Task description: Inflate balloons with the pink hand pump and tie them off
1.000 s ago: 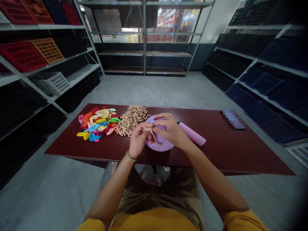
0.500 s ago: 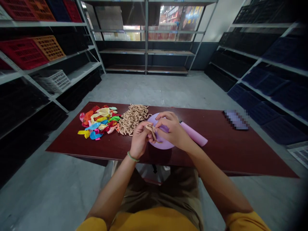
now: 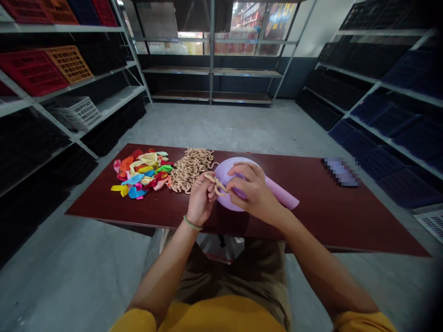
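Between my hands is a piece of beige cord [image 3: 218,183], looped and partly hidden by the fingers. My left hand [image 3: 201,198] is closed on its left part. With thumb and fingertips, my right hand [image 3: 251,189] pinches the cord's right end. Just behind the hands sits a round, inflated lilac balloon [image 3: 226,201]; whether the cord touches it I cannot tell. A lilac tube-shaped thing [image 3: 284,194] lies to the right of the balloon, its left end hidden. To the left is a heap of beige cord [image 3: 192,168].
Limp coloured balloons [image 3: 143,173] lie piled on the left of the dark red table [image 3: 332,212]. A pixelated flat object [image 3: 341,171] lies at the right. Shelves with crates [image 3: 32,74] stand on both sides, and a metal rack [image 3: 212,71] stands at the back.
The cord is stretched out longer between my hands, and my right hand has moved slightly right. More of the balloon's upper part shows, and it covers the tube's left end.
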The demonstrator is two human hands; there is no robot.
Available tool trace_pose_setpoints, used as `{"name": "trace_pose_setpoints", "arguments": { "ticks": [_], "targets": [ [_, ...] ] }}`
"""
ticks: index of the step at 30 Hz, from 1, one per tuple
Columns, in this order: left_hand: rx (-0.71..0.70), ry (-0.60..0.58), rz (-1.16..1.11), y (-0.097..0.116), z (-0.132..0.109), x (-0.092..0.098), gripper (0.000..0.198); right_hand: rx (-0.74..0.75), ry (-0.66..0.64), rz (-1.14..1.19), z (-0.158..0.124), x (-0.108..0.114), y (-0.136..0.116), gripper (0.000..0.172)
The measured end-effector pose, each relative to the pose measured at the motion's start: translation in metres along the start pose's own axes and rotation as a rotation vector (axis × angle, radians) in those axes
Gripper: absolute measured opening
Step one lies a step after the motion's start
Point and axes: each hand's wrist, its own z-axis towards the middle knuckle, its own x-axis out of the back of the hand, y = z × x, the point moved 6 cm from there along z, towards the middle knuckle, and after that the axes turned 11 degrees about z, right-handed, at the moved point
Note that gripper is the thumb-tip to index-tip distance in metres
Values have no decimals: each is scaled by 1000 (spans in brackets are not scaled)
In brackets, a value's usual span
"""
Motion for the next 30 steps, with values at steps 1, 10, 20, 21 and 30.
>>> {"name": "trace_pose_setpoints", "arguments": {
  "ticks": [1,10,20,21,30],
  "targets": [
    [7,10,-17,0,0,0,22,14,10,-29,-2,0,-3,8],
    [-10,49,-112,3,1,2,19,80,43,-141,-26,-8,-6,21],
    [-35,93,-93,-5,3,9,18,107,74,-337,-41,-17,0,20],
    [-37,97,-90,-6,3,9,18,116,79,-348,-41,-18,1,20],
    [-176,27,-98,9,15,8,20,-106,427,-9,-34,6,36,51]
  ]
}}
